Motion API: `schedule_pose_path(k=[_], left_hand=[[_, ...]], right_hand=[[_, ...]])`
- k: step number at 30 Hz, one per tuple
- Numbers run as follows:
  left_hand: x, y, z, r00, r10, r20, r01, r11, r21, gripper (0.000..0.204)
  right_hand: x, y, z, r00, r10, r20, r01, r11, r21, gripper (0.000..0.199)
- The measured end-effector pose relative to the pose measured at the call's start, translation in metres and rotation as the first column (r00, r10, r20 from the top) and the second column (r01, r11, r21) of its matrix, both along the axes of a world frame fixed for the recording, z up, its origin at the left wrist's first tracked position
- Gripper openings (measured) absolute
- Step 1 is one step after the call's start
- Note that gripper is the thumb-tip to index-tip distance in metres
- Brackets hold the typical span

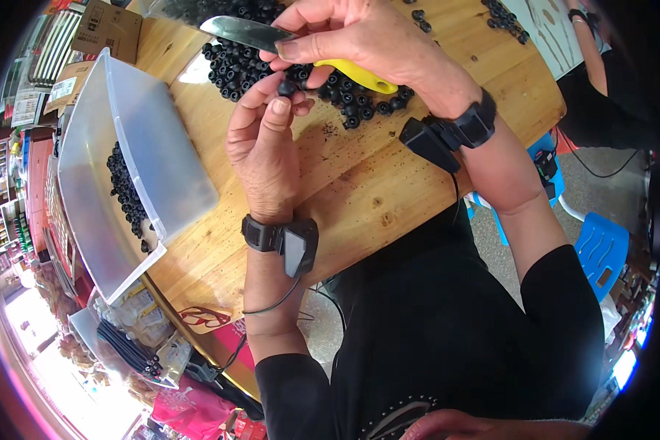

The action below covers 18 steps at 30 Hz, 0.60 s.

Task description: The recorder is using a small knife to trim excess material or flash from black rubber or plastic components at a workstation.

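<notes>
While the left hand pinches a small black bead at its fingertips, the right hand, its grip closed on the yellow-handled knife, lays the blade lengthwise just above it.

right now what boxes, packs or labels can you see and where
Cardboard box: top left, off the table's far edge, brown with a pale label.
Second carton: below it, beside the clear plastic bin, brown with a white label.
Clear bags: lower left under the table, pale contents.
Pink bag: bottom left.
</notes>
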State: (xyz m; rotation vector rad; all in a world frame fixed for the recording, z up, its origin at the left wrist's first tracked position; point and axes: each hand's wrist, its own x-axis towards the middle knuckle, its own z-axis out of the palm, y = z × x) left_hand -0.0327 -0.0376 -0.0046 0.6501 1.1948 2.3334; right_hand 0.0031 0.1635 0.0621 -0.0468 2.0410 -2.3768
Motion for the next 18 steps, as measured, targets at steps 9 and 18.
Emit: schedule_pose_path(k=[9,18], left_hand=[[-0.004,-0.002,-0.003,0.997,0.008,0.073,-0.013,0.998,0.066,0.027],[-0.008,-0.003,-0.007,1.000,-0.017,-0.024,0.019,0.994,0.103,0.027]], right_hand=[[0.003,-0.009,0.000,0.997,0.014,-0.074,-0.014,1.000,0.001,0.018],[0.003,-0.021,-0.010,0.984,-0.041,-0.171,0.081,0.969,0.235,0.020]])
